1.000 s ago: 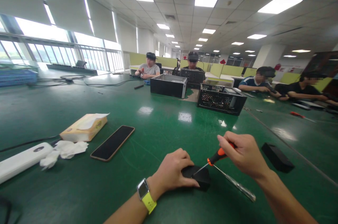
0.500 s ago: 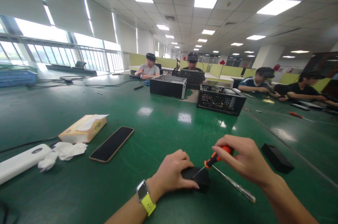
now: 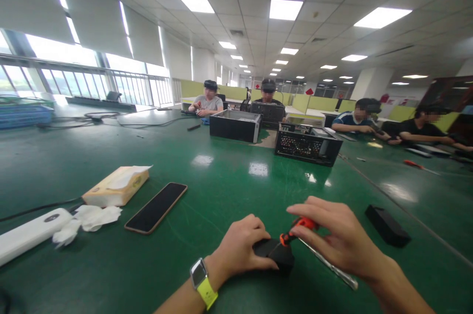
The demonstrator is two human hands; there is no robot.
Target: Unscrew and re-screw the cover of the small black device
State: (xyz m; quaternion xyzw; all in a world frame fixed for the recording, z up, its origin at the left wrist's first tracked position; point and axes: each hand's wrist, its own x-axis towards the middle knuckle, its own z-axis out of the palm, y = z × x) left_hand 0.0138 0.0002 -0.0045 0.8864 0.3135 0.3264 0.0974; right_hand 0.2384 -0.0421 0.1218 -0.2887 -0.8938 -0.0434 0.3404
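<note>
Much of the black block [image 3: 284,261] is covered: the left hand [image 3: 244,244] hides its near-left end, and its underside is out of sight. The screwdriver [image 3: 305,225] has most of its orange-and-black handle behind the fingers of the right hand [image 3: 340,235]; its thin shaft is faint against the dark block, and whether the tip sits in a hole or on a screw cannot be made out. A silver rod [image 3: 334,268], just right of the block, runs partly out of sight behind the right hand. Far to the left of the block, a white device [image 3: 33,235] is cut off by the picture's edge.

The block lies on the green table [image 3: 166,279] between the two hands — against the left, and below and to the left of the right, with the screwdriver slanting down onto its upper face.

The left hand is curved narrowly around the block, thumb along the near side and fingers over the far one. The right hand holds the screwdriver handle loosely, thumb beneath and fingers stretched out above — how firmly it grips cannot be told. A second dark block [image 3: 388,225] lies well to the right of the first, apart from both hands.
</note>
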